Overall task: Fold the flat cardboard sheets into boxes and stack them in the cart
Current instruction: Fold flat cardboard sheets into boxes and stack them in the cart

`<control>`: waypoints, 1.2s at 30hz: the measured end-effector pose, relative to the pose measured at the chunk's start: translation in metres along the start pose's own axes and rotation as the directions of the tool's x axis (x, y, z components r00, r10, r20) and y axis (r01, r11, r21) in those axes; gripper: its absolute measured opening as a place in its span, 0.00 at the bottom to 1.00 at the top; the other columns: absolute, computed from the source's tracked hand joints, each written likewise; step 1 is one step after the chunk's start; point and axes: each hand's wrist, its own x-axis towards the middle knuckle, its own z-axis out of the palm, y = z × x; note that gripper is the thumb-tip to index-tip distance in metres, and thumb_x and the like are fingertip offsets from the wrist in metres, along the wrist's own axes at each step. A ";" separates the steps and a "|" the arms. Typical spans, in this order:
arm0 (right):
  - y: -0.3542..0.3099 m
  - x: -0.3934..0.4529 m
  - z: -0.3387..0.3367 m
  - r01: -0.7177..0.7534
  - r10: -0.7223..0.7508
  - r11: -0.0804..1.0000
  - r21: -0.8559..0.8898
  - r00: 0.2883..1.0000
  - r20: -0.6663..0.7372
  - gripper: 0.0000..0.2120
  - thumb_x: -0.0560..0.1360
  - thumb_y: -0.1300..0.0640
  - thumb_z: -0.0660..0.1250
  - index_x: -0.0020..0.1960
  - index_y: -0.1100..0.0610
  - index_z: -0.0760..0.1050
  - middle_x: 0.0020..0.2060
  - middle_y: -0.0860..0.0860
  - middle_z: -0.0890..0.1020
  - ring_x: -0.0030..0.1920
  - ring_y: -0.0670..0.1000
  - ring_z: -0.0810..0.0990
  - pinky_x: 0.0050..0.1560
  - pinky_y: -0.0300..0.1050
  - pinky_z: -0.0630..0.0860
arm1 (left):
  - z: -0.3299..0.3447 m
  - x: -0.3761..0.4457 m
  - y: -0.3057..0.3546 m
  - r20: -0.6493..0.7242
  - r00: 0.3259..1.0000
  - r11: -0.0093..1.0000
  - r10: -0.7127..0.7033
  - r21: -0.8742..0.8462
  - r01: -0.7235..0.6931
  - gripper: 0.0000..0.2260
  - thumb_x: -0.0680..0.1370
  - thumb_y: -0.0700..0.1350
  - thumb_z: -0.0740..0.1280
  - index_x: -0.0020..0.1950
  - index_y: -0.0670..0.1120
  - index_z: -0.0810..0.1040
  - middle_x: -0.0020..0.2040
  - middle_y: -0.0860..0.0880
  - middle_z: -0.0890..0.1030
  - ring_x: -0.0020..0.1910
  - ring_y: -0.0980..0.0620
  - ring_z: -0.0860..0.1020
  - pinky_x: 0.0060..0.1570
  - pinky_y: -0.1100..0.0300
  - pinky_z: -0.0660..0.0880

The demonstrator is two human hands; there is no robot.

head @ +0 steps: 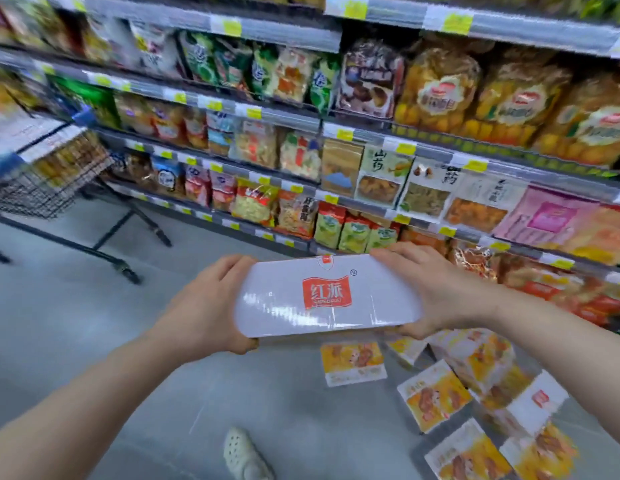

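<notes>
**Grey shop floor and its load**

The grey floor (76,323) carries printed yellow-and-white boxes (436,396) scattered at lower right, one separate box (353,363) lying flat nearby, a wire cart (41,181) at left, and a pale perforated shoe (244,455).

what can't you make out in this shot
Head view:
- Underside of the white box: faces away; the left hand and right hand cover its ends.
- Cart contents: blurred, cut off by the left edge.
- Orange packs on the floor: print blurred; whether flat or folded is unclear.
- Shelf tags: too small and blurred.
</notes>
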 end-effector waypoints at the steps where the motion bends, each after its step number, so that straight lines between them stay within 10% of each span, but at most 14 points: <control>1: -0.016 0.025 -0.007 0.031 -0.031 1.000 0.004 0.999 0.017 0.51 0.62 0.40 0.70 0.74 0.46 0.41 0.71 0.48 0.53 0.71 0.54 0.54 0.71 0.52 0.58 | -0.011 0.001 -0.025 -0.007 1.000 1.000 -0.020 0.001 0.020 0.44 0.55 0.54 0.75 0.68 0.50 0.61 0.66 0.54 0.64 0.65 0.52 0.65 0.58 0.56 0.71; 13: -0.156 0.248 -0.070 0.276 -0.272 0.958 -0.074 0.960 0.063 0.52 0.55 0.33 0.59 0.74 0.49 0.45 0.70 0.50 0.57 0.70 0.55 0.58 0.71 0.47 0.57 | -0.098 0.014 -0.230 -0.114 0.964 0.970 -0.240 -0.061 0.234 0.48 0.48 0.66 0.63 0.68 0.54 0.60 0.65 0.57 0.63 0.63 0.53 0.68 0.57 0.49 0.73; 22: -0.200 0.400 -0.106 0.442 -0.433 0.893 -0.080 0.894 0.116 0.50 0.60 0.37 0.67 0.74 0.46 0.44 0.70 0.47 0.57 0.71 0.52 0.55 0.72 0.46 0.57 | -0.139 0.059 -0.316 -0.122 0.901 0.908 -0.416 -0.103 0.405 0.50 0.46 0.68 0.56 0.68 0.53 0.60 0.63 0.60 0.63 0.59 0.54 0.70 0.44 0.65 0.63; 36: -0.236 0.667 -0.237 0.633 -0.592 0.762 -0.136 0.766 0.250 0.52 0.62 0.42 0.71 0.74 0.45 0.40 0.70 0.43 0.52 0.71 0.51 0.52 0.72 0.50 0.57 | -0.237 0.214 -0.449 -0.210 0.783 0.810 -0.585 -0.095 0.579 0.51 0.47 0.67 0.58 0.69 0.51 0.59 0.66 0.54 0.66 0.60 0.52 0.69 0.52 0.56 0.73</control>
